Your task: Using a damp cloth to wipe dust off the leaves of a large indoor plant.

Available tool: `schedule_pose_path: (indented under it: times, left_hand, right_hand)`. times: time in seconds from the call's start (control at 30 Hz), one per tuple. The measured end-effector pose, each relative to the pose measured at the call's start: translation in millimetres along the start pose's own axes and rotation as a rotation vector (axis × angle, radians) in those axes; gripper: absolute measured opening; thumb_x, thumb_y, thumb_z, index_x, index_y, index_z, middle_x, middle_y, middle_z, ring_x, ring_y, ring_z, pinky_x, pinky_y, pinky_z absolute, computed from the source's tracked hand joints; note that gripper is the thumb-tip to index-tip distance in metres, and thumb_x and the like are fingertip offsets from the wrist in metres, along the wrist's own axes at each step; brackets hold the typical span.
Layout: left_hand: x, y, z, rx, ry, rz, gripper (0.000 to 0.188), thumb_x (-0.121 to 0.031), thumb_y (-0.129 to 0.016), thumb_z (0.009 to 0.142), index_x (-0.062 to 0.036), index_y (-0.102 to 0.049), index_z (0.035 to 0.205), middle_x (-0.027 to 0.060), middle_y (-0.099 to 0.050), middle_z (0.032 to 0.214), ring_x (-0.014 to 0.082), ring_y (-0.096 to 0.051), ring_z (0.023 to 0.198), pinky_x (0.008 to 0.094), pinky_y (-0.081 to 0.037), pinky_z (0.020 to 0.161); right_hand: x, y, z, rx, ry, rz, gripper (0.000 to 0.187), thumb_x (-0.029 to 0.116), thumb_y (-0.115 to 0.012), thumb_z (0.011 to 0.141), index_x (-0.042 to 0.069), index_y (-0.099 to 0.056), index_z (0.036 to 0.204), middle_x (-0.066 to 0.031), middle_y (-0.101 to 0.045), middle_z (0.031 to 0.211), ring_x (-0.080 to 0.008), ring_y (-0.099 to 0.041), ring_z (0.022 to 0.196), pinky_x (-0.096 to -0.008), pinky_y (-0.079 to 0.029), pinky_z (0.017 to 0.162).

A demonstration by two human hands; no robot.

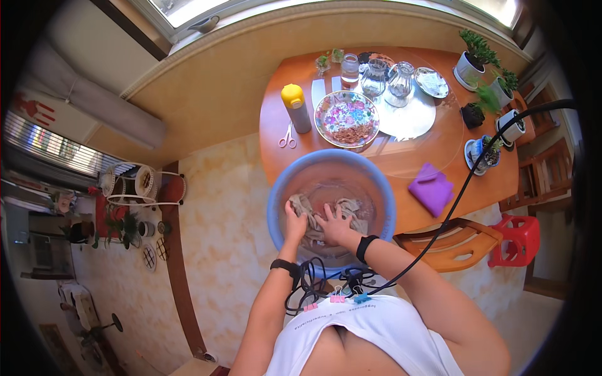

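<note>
A blue-rimmed basin (274, 188) holds water and a wet greyish-beige cloth (301, 203). Inside it, my left hand (295, 220) grips the bunched left part of this cloth, with the thumb and fingers closed around it. My right hand (336, 227) presses on the cloth from the right, fingers spread and stretched out. Both hands are close together, low over the basin's middle. Part of the cloth lies hidden beneath my palms.
The basin overlaps the front of a wooden table (407, 216). Beyond it stand a flowered plate (321, 119), a yellow-capped bottle (298, 109), scissors (288, 136) and glass vases (399, 84). A purple folded cloth (431, 188) lies right; a black cable (464, 188) crosses there.
</note>
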State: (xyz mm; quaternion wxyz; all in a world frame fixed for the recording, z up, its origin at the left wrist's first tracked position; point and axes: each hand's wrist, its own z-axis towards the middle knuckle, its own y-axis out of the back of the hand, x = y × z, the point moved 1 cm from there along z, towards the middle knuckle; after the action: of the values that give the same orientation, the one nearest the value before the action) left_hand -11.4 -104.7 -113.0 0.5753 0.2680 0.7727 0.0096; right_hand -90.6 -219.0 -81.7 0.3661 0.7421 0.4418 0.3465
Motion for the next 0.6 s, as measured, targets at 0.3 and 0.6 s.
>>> schedule_pose_path:
  times: [0.3, 0.6]
  left_hand:
    - [-19.3, -2.2, -12.1, 0.129, 0.566, -0.398, 0.069, -0.019, -0.049, 0.078, -0.0221, -0.004, 0.130, 0.0164, -0.025, 0.129, 0.0311, -0.030, 0.114, 0.0488, -0.028, 0.085]
    - [28.4, -13.6, 17.9, 0.617, 0.745, -0.997, 0.034, -0.033, -0.053, 0.078, -0.0062, -0.049, 0.098, 0.0089, -0.055, 0.087, 0.0171, -0.055, 0.072, 0.0299, -0.045, 0.058]
  right_hand:
    - [-6.1, -17.3, 22.8, -0.027, -0.037, 0.493, 0.042, 0.015, -0.050, 0.073, 0.015, -0.039, 0.114, -0.0188, -0.046, 0.104, -0.0376, -0.049, 0.091, -0.0406, -0.043, 0.071]
    - [25.3, 34.9, -22.7, -0.247, 0.352, 0.759, 0.032, 0.036, -0.045, 0.076, 0.005, -0.054, 0.073, -0.0170, -0.056, 0.074, -0.0334, -0.054, 0.071, -0.0418, -0.041, 0.063]
